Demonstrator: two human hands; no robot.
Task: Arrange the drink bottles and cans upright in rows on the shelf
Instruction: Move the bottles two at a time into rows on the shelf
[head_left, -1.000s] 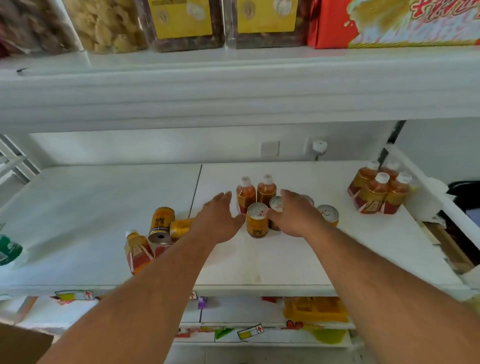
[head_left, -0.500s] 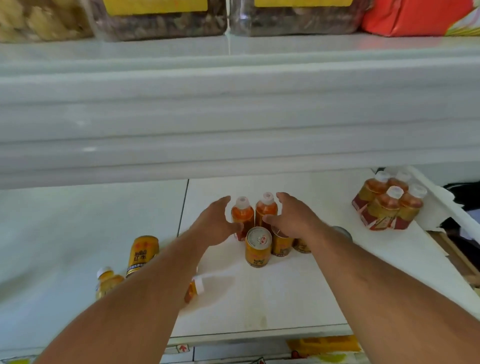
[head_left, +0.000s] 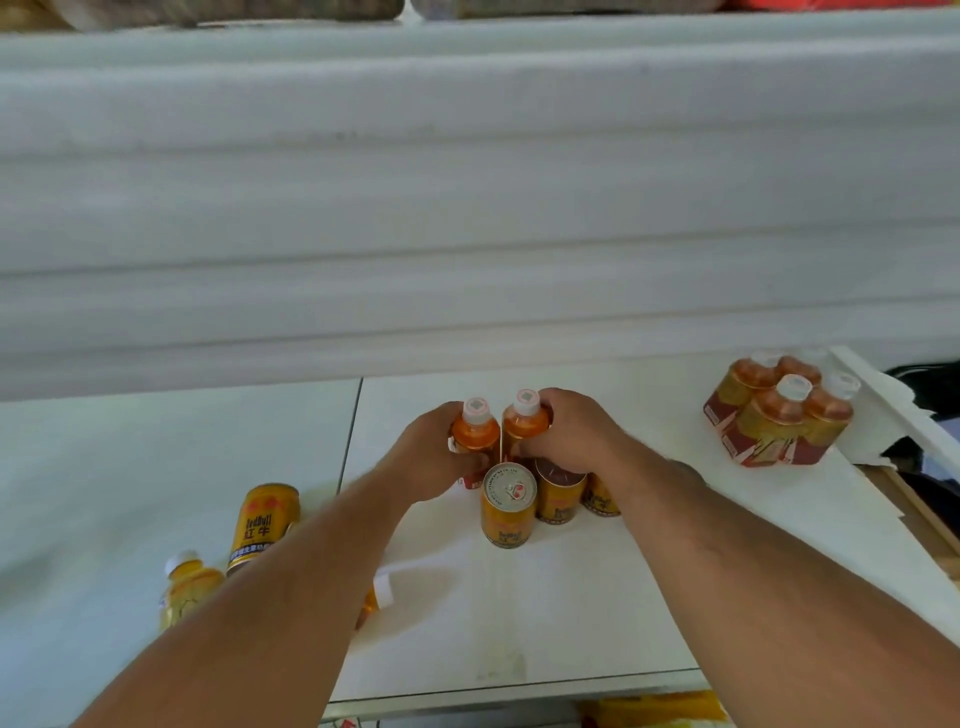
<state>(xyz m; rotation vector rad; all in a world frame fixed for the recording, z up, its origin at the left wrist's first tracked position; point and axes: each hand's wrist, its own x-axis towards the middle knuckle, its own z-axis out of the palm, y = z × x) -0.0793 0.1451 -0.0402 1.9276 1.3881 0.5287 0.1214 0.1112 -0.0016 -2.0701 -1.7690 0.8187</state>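
Observation:
Two orange drink bottles with white caps stand side by side mid-shelf. My left hand (head_left: 431, 457) grips the left bottle (head_left: 475, 434); my right hand (head_left: 576, 434) grips the right bottle (head_left: 525, 423). Just in front stand three gold cans: one in the open (head_left: 508, 506), a second (head_left: 558, 491) and a third (head_left: 600, 496) partly under my right wrist. To the left a gold can (head_left: 265, 525) lies on the white shelf (head_left: 519, 623), beside a yellow bottle (head_left: 187, 587). Another bottle's cap (head_left: 382, 590) peeks from under my left forearm.
A shrink-wrapped pack of several orange bottles (head_left: 779, 415) stands at the shelf's right end. The thick front edge of the upper shelf (head_left: 467, 208) hangs low and fills the top half of the view. A seam (head_left: 349, 431) splits the shelf boards.
Both hands reached forward past the cans and closed round the two upright bottles. The view tilted down and closer, so the upper shelf edge now covers more of the frame.

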